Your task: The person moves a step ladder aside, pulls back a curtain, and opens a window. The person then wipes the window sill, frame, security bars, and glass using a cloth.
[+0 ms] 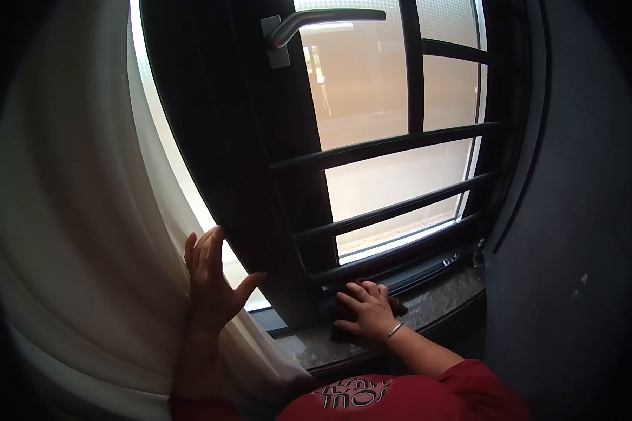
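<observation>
My left hand (214, 284) is raised beside the pale curtain (84, 210), its fingers and thumb apart and nothing between them. The dark window frame (221, 140) stands just beyond its fingertips; whether they touch it I cannot tell. On the stone sill (439, 298), my right hand (367, 311) presses down on a bunched dark reddish cloth (399, 306), fingers curved over it. Most of the cloth is hidden under the palm. A thin bracelet (394, 331) circles the right wrist.
Above the hands, a metal handle (330, 15) sticks out from the frame. Dark horizontal bars (393, 205) cross the window in front of the glass. A window track and a metal fitting (478, 252) lie along the sill, and a dark panel (569, 210) stands at the right.
</observation>
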Demonstrator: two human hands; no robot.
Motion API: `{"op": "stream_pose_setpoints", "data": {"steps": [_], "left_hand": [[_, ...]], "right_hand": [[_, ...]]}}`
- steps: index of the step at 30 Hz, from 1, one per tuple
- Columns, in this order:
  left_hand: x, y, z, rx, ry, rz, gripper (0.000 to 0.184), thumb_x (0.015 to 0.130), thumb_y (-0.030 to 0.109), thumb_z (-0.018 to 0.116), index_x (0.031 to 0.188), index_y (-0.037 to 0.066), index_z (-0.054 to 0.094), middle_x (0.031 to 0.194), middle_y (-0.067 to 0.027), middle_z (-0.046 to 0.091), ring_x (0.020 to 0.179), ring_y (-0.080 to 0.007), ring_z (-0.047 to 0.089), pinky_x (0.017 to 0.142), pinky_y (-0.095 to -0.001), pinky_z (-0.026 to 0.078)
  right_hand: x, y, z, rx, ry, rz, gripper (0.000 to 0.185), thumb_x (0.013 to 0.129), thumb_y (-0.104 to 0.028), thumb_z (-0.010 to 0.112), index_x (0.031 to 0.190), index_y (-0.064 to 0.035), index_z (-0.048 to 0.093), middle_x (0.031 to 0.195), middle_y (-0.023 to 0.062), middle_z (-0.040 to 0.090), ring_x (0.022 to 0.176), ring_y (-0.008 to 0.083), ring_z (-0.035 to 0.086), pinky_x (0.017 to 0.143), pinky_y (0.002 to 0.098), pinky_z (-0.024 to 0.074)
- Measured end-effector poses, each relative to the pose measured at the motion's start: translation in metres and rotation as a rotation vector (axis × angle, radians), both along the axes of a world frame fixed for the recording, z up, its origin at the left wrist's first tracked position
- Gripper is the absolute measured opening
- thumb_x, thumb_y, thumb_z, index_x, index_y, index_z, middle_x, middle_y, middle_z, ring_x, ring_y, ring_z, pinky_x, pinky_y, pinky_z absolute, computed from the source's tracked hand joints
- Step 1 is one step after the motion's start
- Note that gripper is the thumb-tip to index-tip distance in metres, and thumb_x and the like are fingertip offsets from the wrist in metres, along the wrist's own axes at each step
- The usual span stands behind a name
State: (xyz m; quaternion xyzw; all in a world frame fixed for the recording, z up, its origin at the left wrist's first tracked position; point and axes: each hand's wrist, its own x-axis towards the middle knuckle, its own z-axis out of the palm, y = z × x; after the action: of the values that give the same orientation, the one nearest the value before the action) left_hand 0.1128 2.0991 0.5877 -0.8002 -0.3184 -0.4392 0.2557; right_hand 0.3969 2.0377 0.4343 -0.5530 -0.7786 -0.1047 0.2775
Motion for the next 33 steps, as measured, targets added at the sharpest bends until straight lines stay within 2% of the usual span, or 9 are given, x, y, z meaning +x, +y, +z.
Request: {"op": "stream_pose_setpoints", "data": {"steps": [3,5,7,13,14,15,20,24,33], "left_hand": [[0.009,-0.001,0.002,-0.022,0.018,0.043,0.100,0.067,0.053,0.071,0.141,0.009,0.019,0.120,-0.0193,0.045,0.116,-0.0329,0.044,0.107,-0.0520,0.017],[0.011,0.006,0.002,-0.024,0.006,0.026,0.103,0.066,0.057,0.070,0.141,0.010,0.019,0.118,-0.0194,0.046,0.117,-0.0335,0.043,0.107,-0.0528,0.016],[0.012,0.009,0.003,0.017,0.010,0.005,0.103,0.065,0.060,0.069,0.141,0.011,0.019,0.118,-0.0199,0.045,0.117,-0.0345,0.043,0.107,-0.0538,0.015],[0.013,0.010,0.002,-0.003,0.021,-0.008,0.104,0.065,0.061,0.067,0.142,0.013,0.017,0.118,-0.0199,0.044,0.117,-0.0348,0.042,0.107,-0.0551,0.016],[0.012,0.011,0.002,0.006,0.022,-0.010,0.103,0.065,0.061,0.067,0.142,0.014,0.017,0.117,-0.0199,0.044,0.115,-0.0357,0.043,0.106,-0.0556,0.017],[0.013,0.011,0.003,0.014,0.024,-0.010,0.103,0.065,0.061,0.067,0.142,0.014,0.017,0.117,-0.0199,0.044,0.115,-0.0357,0.043,0.106,-0.0556,0.017],[0.014,0.014,0.000,0.022,0.013,-0.036,0.102,0.065,0.062,0.066,0.143,0.018,0.016,0.116,-0.0217,0.044,0.113,-0.0379,0.044,0.105,-0.0563,0.019],[0.014,0.018,-0.002,0.031,0.019,-0.052,0.104,0.064,0.061,0.067,0.143,0.018,0.015,0.116,-0.0219,0.044,0.113,-0.0381,0.044,0.104,-0.0571,0.019],[0.015,0.017,0.000,0.006,0.027,-0.062,0.106,0.063,0.061,0.069,0.143,0.020,0.013,0.119,-0.0216,0.041,0.114,-0.0384,0.043,0.104,-0.0585,0.019]], "right_hand": [[-0.006,-0.011,0.044,-0.151,-0.160,-0.225,0.050,0.072,-0.048,0.065,0.114,-0.0215,0.060,0.127,0.0066,0.047,0.113,0.0286,0.043,0.091,0.0456,0.0300],[0.000,-0.013,0.108,-0.408,-0.118,-0.205,0.038,0.078,-0.044,0.061,0.104,-0.0161,0.062,0.093,0.0077,0.065,0.082,0.0248,0.063,0.077,0.0392,0.0452],[0.012,-0.010,0.165,0.080,0.087,-0.127,0.025,0.082,-0.032,0.064,0.087,-0.0074,0.063,0.071,0.0083,0.064,0.065,0.0217,0.063,0.056,0.0311,0.0480],[0.030,0.059,0.371,1.420,-0.383,0.024,0.036,0.087,-0.040,0.056,0.103,-0.0069,0.054,0.081,0.0117,0.061,0.077,0.0221,0.064,0.067,0.0318,0.0530],[0.026,0.032,0.340,0.972,-0.075,-0.018,0.050,0.085,-0.037,0.059,0.123,-0.0071,0.046,0.122,0.0181,0.048,0.118,0.0340,0.044,0.097,0.0436,0.0369],[0.026,0.047,0.367,1.028,-0.085,-0.031,0.048,0.084,-0.036,0.060,0.119,-0.0063,0.049,0.123,0.0203,0.045,0.119,0.0338,0.041,0.097,0.0430,0.0361],[0.035,0.092,0.423,0.787,-0.367,-0.086,0.039,0.090,-0.040,0.050,0.097,-0.0017,0.053,0.074,0.0123,0.059,0.066,0.0259,0.061,0.066,0.0359,0.0520],[0.044,0.118,0.390,1.038,-0.391,-0.138,0.039,0.091,-0.047,0.042,0.078,-0.0107,0.047,0.045,0.0013,0.046,0.037,0.0114,0.053,0.036,0.0212,0.0419],[-0.008,0.106,0.331,0.573,0.503,0.021,0.052,0.089,-0.052,0.047,0.075,-0.0027,0.054,0.049,0.0009,0.046,0.042,0.0088,0.042,0.041,0.0232,0.0349]]}}
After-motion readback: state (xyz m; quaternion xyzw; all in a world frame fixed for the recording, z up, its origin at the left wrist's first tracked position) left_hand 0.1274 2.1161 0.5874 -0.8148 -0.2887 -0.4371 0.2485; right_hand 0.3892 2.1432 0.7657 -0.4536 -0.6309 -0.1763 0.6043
